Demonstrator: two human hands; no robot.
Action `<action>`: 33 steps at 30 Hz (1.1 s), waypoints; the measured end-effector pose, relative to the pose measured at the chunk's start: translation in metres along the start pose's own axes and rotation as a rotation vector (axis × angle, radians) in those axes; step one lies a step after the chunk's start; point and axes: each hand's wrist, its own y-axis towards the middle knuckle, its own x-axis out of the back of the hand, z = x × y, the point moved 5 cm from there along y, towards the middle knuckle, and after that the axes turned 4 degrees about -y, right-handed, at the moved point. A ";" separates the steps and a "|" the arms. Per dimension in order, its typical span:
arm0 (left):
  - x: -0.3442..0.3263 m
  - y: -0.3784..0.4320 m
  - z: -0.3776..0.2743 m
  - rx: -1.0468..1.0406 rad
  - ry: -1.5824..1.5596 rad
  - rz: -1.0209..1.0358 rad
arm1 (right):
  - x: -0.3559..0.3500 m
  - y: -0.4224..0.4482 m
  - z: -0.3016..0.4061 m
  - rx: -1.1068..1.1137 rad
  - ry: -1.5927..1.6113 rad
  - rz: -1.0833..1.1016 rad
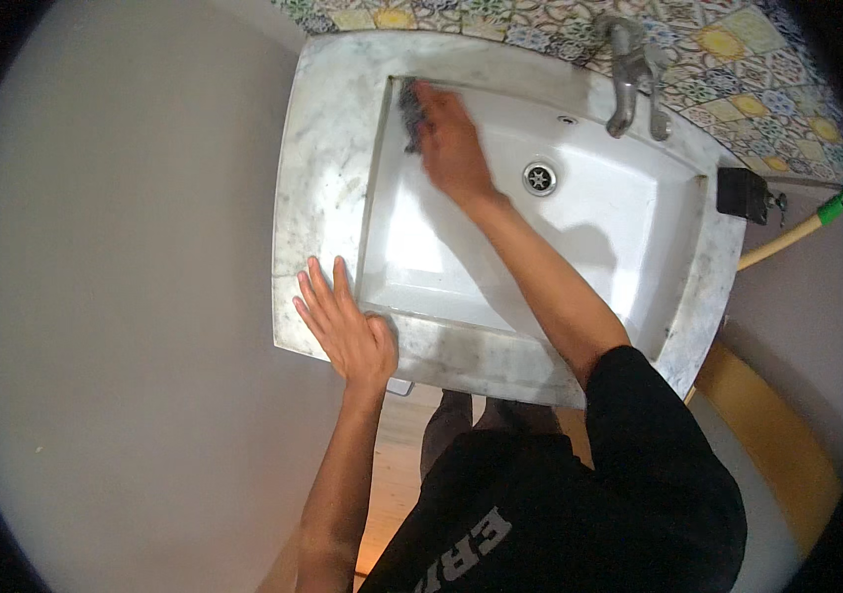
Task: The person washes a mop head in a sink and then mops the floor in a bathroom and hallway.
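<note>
My right hand [453,148], blurred by motion, holds a dark grey scouring pad [411,115] against the upper left corner of a white rectangular sink basin [599,259]. Part of the pad is hidden under my fingers. Flat on the front left corner of the marble countertop [325,163] rests my left hand [351,326], its fingers spread and nothing in it. The metal drain [540,179] lies right of my right hand, with a small overflow hole [568,119] above it.
A metal faucet [625,89] stands at the back, before a patterned tile wall [525,26]. At the right edge are a black box-shaped object [742,195] and a yellowish hose [781,243] with a green end. A plain grey wall [132,259] borders the counter's left side.
</note>
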 end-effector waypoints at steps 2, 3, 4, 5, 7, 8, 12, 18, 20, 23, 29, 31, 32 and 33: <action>0.000 -0.001 -0.001 -0.020 -0.016 -0.015 | 0.007 0.002 0.011 -0.005 0.116 -0.113; -0.002 -0.001 -0.001 -0.005 0.001 0.021 | -0.002 0.000 0.013 -0.040 0.017 -0.016; -0.002 -0.001 -0.001 -0.008 0.012 0.010 | -0.005 -0.002 0.014 0.017 -0.059 0.019; -0.001 -0.001 -0.001 -0.002 0.029 0.011 | -0.011 -0.007 0.017 0.137 -0.116 0.007; 0.000 0.000 -0.001 -0.008 0.029 0.003 | -0.023 -0.017 0.000 0.096 -0.179 0.040; 0.000 -0.001 -0.001 -0.005 0.022 0.007 | -0.030 -0.024 -0.015 0.016 -0.203 0.113; 0.000 -0.001 0.001 0.008 0.031 0.012 | -0.039 -0.029 -0.044 0.036 -0.472 0.040; -0.001 -0.002 -0.002 -0.024 0.034 -0.030 | -0.029 -0.076 -0.016 -0.481 -0.185 0.622; -0.002 -0.003 -0.001 -0.013 0.057 -0.021 | -0.026 -0.119 0.011 0.135 -0.252 0.969; -0.002 -0.003 -0.002 -0.006 0.056 -0.022 | -0.008 -0.098 -0.003 -0.408 -0.155 1.005; -0.001 -0.004 -0.003 -0.006 0.058 -0.014 | -0.010 -0.101 0.017 -0.073 -0.066 0.893; -0.001 -0.005 -0.002 -0.021 0.059 -0.008 | 0.015 -0.108 0.017 -0.084 -0.150 0.891; 0.000 -0.005 -0.002 -0.028 0.048 -0.020 | 0.029 -0.108 0.011 -0.131 -0.189 0.917; 0.001 -0.006 -0.002 -0.040 0.049 -0.041 | 0.047 -0.092 -0.003 -0.273 -0.260 0.902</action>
